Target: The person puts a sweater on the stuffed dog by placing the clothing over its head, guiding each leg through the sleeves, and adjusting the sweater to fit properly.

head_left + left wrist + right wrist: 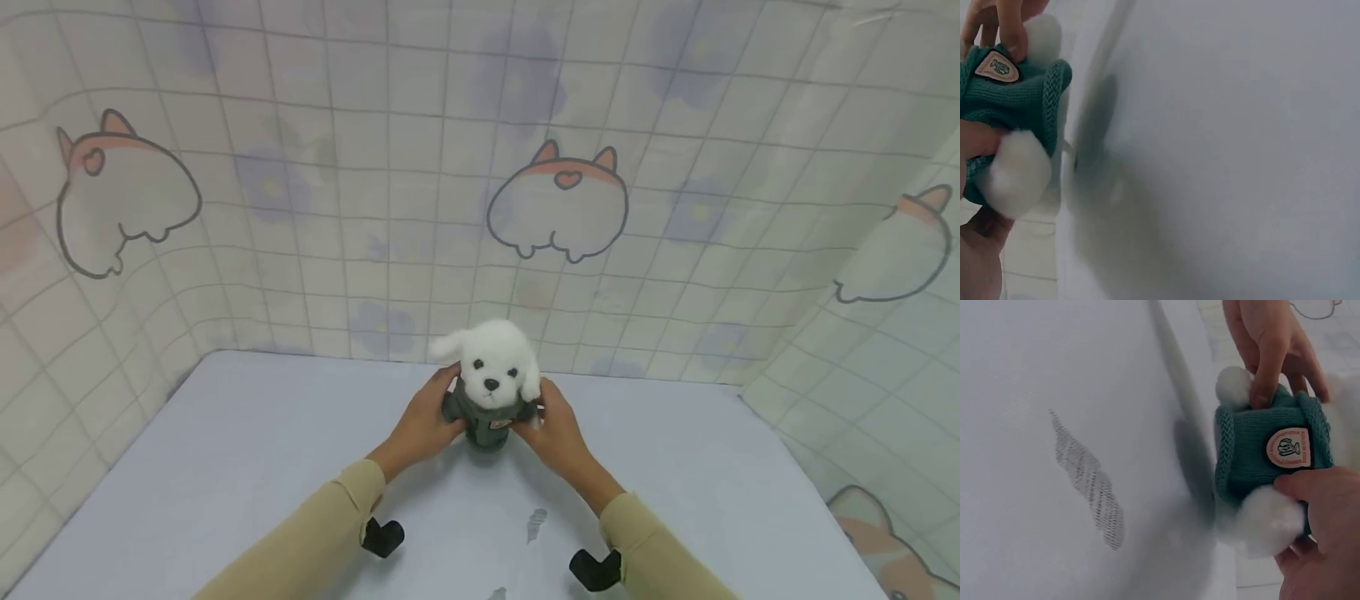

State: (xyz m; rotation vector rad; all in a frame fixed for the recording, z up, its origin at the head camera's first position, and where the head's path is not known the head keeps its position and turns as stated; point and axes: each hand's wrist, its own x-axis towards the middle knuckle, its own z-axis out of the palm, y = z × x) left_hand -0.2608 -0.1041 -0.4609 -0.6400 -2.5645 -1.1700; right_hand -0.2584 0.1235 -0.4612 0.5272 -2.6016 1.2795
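Note:
A white plush dog [501, 360] in a green knitted sweater [486, 419] is upright between both hands, facing me. My left hand [425, 417] grips its side, thumb on the front of the sweater. From the other side my right hand [558, 432] holds it, fingers around the flank and thumb near the patch. In the right wrist view, the sweater's pink and black patch [1289, 448] faces out, and a fluffy white paw [1270, 520] sticks out under the right thumb. Another white paw [1017, 174] shows beneath the left thumb in the left wrist view.
The toy is over a white table [247, 467] with grey printed marks [536, 525] on its surface. Behind and at both sides hangs a gridded curtain [420, 275] with cartoon animal drawings. Black wrist devices [596, 571] sit under the beige sleeves.

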